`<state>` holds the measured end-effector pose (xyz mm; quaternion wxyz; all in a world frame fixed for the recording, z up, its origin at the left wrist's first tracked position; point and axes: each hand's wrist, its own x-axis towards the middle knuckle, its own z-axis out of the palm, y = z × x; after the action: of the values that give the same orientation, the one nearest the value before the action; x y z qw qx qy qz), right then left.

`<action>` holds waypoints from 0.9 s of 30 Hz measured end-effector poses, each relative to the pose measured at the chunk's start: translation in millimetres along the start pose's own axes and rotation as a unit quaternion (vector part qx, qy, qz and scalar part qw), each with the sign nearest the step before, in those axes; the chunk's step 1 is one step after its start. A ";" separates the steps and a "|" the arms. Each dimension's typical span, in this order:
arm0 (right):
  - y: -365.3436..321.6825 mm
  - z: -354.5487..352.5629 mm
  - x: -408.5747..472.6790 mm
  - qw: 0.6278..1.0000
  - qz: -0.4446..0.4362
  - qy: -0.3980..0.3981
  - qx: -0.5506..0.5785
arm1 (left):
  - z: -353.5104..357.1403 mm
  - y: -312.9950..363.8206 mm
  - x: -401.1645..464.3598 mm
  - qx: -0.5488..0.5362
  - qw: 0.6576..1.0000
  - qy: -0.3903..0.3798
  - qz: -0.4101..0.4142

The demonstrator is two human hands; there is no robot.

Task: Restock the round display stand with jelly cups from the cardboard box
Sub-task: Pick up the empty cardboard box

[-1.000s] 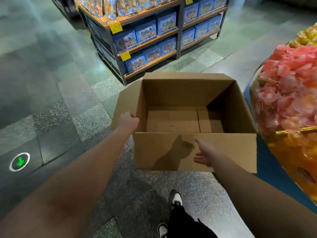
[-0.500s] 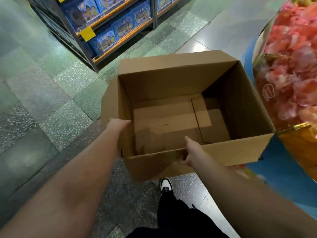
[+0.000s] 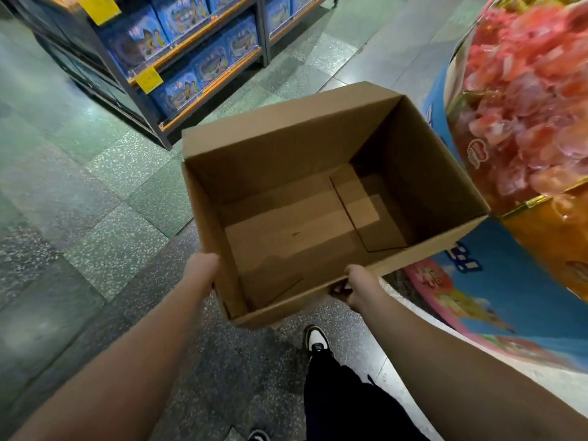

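An open brown cardboard box (image 3: 286,148) is held up in front of me, tilted, with nothing inside it but its folded bottom flaps. My left hand (image 3: 202,268) grips the box's left wall near the near corner; its fingers are hidden behind the wall. My right hand (image 3: 356,286) grips the near wall from outside, fingers curled under its edge. At the right stands the round display stand (image 3: 509,281), its upper bin piled with pink jelly cups (image 3: 525,100) and an orange section (image 3: 556,233) below.
A dark shelf unit (image 3: 178,74) with blue boxed goods and yellow price tags stands at the back left. Speckled floor tiles (image 3: 79,218) spread around. My black trouser leg and black-and-white shoe (image 3: 316,342) are below the box.
The box has been lifted off the floor and drawn closer, tilting toward me. My right hand went from reaching at the front wall to gripping it. The view swung down and right.
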<state>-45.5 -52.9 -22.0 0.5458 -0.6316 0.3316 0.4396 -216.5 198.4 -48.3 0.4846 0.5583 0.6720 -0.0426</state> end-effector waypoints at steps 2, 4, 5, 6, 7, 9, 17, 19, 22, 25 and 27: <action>12.2 3.4 -25.6 0.999 -0.033 -0.012 -0.010 | -19.9 -19.6 -3.8 -0.019 1.000 -0.007 0.008; 26.2 4.9 -50.6 0.998 -0.060 -0.015 -0.022 | -40.3 -36.8 -18.5 -0.054 0.998 -0.021 0.016; 34.7 4.6 -63.5 0.997 -0.072 -0.016 -0.026 | -49.7 -42.7 -35.0 -0.080 0.996 -0.024 0.025; 45.3 3.4 -77.8 0.996 -0.082 -0.017 -0.026 | -59.7 -50.9 -50.4 -0.103 0.994 -0.024 0.037; 56.1 1.4 -89.6 0.995 -0.093 -0.018 -0.027 | -68.7 -58.5 -65.6 -0.118 0.992 -0.020 0.048; 81.5 -5.2 -117.1 0.993 -0.110 -0.021 -0.024 | -88.9 -78.1 -93.2 -0.132 0.989 -0.019 0.069; 165.6 -63.8 -220.6 0.989 -0.138 -0.016 0.055 | -143.0 -133.9 -215.4 -0.072 0.987 -0.024 0.139; 177.5 -87.2 -236.3 0.988 -0.137 -0.009 0.071 | -144.5 -137.0 -244.4 -0.059 0.985 -0.035 0.155; 196.1 -131.9 -254.4 0.985 -0.135 0.005 0.110 | -136.3 -138.2 -285.5 -0.064 0.983 -0.052 0.163; 215.8 -186.7 -263.2 0.977 -0.144 0.016 0.154 | -112.4 -146.3 -325.5 -0.061 0.975 -0.081 0.199; 229.8 -227.6 -267.7 0.973 -0.158 0.019 0.168 | -91.1 -158.2 -359.6 -0.069 0.967 -0.102 0.224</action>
<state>-313.4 -334.9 136.2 0.7007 -0.5831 0.3069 0.2735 -430.3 -61.1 174.4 0.5850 0.6526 0.4781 0.0573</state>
